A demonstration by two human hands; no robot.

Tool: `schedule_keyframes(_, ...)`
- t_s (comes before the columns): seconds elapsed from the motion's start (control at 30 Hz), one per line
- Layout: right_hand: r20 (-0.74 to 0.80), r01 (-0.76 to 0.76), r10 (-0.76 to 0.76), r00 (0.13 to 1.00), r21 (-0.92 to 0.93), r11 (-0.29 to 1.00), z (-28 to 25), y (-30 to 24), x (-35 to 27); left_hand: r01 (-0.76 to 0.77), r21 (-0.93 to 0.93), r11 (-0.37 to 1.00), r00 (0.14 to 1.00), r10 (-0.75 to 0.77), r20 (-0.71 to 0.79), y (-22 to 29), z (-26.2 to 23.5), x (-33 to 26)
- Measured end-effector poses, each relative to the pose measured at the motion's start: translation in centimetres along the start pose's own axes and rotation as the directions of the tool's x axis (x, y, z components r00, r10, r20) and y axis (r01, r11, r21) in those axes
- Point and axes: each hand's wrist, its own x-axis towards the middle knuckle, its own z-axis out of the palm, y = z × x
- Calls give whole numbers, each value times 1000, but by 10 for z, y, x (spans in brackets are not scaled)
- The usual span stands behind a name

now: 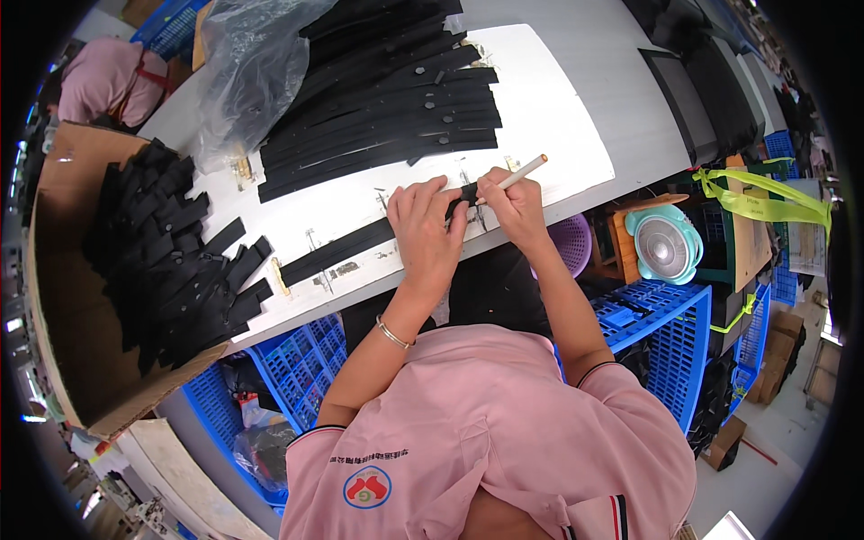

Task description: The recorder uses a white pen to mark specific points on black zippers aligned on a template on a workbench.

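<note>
A black strap [346,248] lies lengthwise along the near edge of a white board [549,99]. My left hand [425,229] rests over it, fingers on the far side and thumb on the near side, holding it against the board. The strap's right end reaches under my right hand [513,211]. Between the right thumb and fingers is a slim white pen [529,169], its upper end leaning to the right; its tip is hidden by the fingers. Ink-like marks dot the board beside the strap. Just beyond my hands, many black straps [378,135] lie side by side in rows.
A cardboard box [54,297] of short black pieces [171,261] stands at the left. Clear plastic [247,76] covers part of the straps. Below the table are blue crates [666,351], a purple basket [572,245] and a teal fan [666,243]. Another person [108,81] is at the far left.
</note>
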Motion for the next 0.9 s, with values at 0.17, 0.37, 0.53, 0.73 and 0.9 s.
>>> schedule_keyframes(0.17,7,73,-73,997,-91,993,5,-1,0,4,-11,1000,1000,-4,9,0,-3,-1)
schedule_keyframes(0.37,37,-63,62,997,9,998,-4,-9,-5,11,62,998,999,-13,39,-2,-18,-22)
schedule_keyframes(0.53,-154,-42,55,987,87,995,-3,-16,-10,24,169,985,983,-54,178,-12,-41,-35)
schedule_keyframes(0.73,-251,-34,77,965,171,985,6,-17,-4,-74,180,981,984,42,174,-55,-33,33)
schedule_keyframes(0.9,-192,-121,152,970,164,979,-3,-15,2,-1,17,1000,986,-2,165,-68,-52,44)
